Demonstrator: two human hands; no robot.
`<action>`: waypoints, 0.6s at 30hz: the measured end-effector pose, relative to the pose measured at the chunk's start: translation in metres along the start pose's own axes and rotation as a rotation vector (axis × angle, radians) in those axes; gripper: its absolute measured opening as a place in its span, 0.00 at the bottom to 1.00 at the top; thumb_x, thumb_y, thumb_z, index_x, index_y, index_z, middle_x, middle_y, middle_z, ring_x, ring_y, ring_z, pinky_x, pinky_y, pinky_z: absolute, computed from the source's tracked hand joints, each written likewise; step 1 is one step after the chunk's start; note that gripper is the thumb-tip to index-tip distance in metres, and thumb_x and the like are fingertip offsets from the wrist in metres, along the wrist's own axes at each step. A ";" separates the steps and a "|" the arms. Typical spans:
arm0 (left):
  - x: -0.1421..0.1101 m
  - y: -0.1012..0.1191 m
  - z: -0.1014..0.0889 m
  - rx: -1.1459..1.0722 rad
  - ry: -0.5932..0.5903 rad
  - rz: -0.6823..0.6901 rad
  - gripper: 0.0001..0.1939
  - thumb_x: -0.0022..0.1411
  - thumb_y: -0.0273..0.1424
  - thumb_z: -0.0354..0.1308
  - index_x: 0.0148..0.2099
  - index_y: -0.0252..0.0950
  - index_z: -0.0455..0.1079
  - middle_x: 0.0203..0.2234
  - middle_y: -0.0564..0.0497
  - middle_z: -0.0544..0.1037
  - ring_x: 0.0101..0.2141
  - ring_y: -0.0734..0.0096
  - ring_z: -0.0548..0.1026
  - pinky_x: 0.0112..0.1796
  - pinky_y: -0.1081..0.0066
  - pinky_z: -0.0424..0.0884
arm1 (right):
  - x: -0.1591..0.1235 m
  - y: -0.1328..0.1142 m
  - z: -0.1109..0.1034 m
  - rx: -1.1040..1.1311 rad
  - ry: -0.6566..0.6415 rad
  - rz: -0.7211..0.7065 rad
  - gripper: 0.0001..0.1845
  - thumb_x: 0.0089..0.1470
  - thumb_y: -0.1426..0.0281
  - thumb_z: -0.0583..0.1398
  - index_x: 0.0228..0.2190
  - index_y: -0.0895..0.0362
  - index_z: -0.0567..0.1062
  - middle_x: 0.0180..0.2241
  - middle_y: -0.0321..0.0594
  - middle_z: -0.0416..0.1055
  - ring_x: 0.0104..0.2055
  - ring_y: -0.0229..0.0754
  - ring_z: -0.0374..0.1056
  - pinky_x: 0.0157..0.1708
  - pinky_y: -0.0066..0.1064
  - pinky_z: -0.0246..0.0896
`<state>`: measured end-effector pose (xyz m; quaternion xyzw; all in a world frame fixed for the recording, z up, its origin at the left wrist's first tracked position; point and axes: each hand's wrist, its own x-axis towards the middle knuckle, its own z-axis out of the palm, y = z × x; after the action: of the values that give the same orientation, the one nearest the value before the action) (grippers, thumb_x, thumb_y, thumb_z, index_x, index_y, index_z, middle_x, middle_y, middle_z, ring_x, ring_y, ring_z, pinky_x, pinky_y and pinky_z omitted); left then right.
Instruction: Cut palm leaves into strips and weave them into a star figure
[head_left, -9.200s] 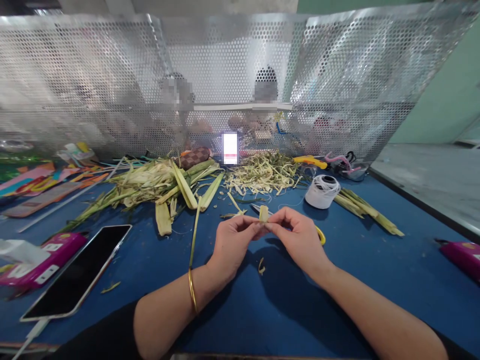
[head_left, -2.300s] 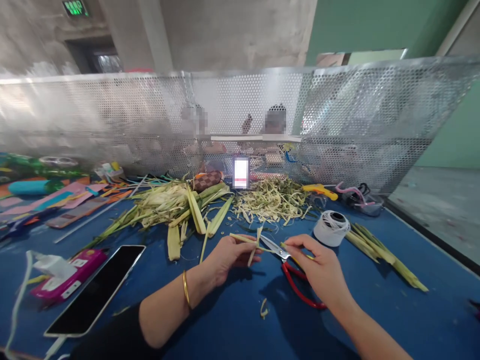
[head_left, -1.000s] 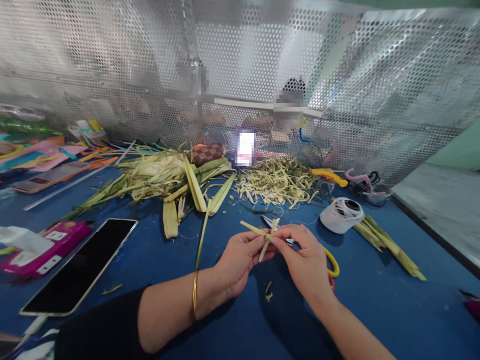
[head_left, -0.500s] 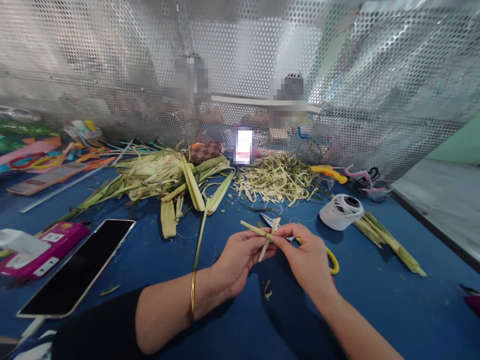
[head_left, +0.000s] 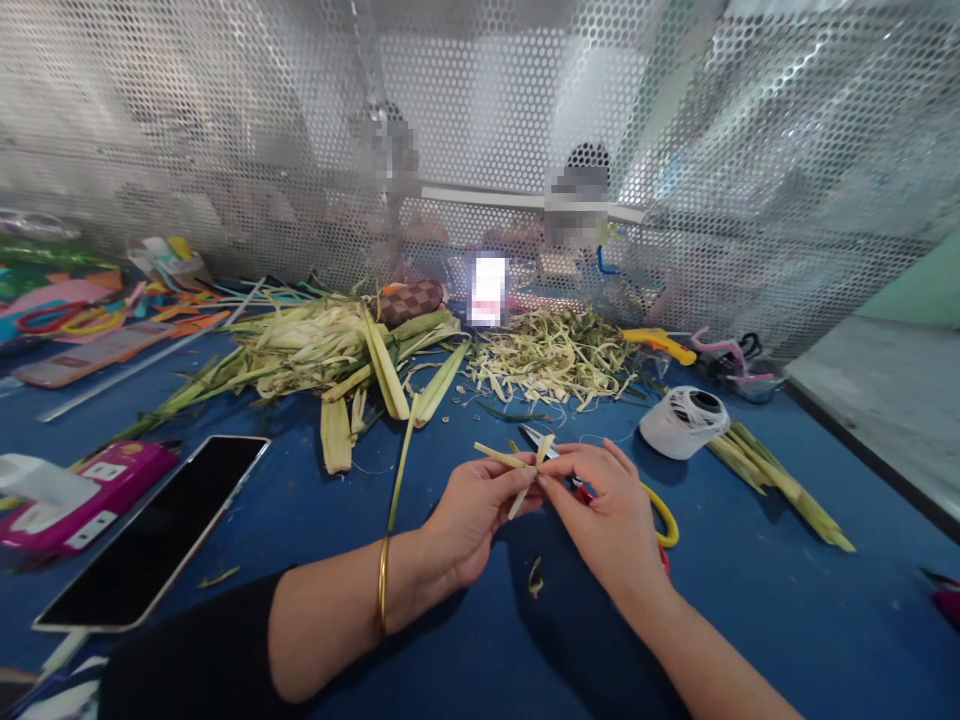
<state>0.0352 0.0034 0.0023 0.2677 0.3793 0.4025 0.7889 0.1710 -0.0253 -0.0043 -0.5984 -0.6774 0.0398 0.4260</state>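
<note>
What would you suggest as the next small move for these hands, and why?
I would probably steady the crossed leaf strips with the left hand and gently snug them with the right. Both hands' fingertips already meet at the crossing, with loose ends sticking out, while the scissors lie on the table, behind and partly hidden by the right hand.
</note>
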 end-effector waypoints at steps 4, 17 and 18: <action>0.002 0.001 -0.002 -0.001 0.006 0.020 0.08 0.47 0.23 0.66 0.34 0.30 0.76 0.29 0.46 0.79 0.30 0.73 0.75 0.37 0.73 0.72 | -0.001 0.002 -0.003 -0.056 -0.015 -0.063 0.03 0.53 0.67 0.59 0.30 0.51 0.74 0.32 0.37 0.77 0.37 0.46 0.72 0.56 0.53 0.46; 0.004 0.003 -0.004 -0.003 0.054 0.025 0.09 0.44 0.24 0.67 0.32 0.31 0.76 0.25 0.50 0.77 0.27 0.76 0.73 0.30 0.77 0.66 | -0.001 -0.007 -0.004 -0.476 -0.132 -0.726 0.16 0.58 0.78 0.50 0.36 0.54 0.76 0.34 0.39 0.73 0.38 0.41 0.67 0.57 0.45 0.47; 0.004 0.003 -0.004 0.005 0.049 0.026 0.10 0.43 0.24 0.67 0.32 0.31 0.76 0.26 0.49 0.78 0.28 0.75 0.73 0.31 0.76 0.66 | -0.001 -0.008 -0.003 -0.507 -0.143 -0.749 0.16 0.58 0.78 0.50 0.37 0.55 0.76 0.35 0.40 0.73 0.39 0.42 0.66 0.57 0.45 0.47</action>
<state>0.0324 0.0090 0.0006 0.2648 0.3962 0.4181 0.7734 0.1672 -0.0295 0.0017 -0.3932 -0.8632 -0.2428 0.2033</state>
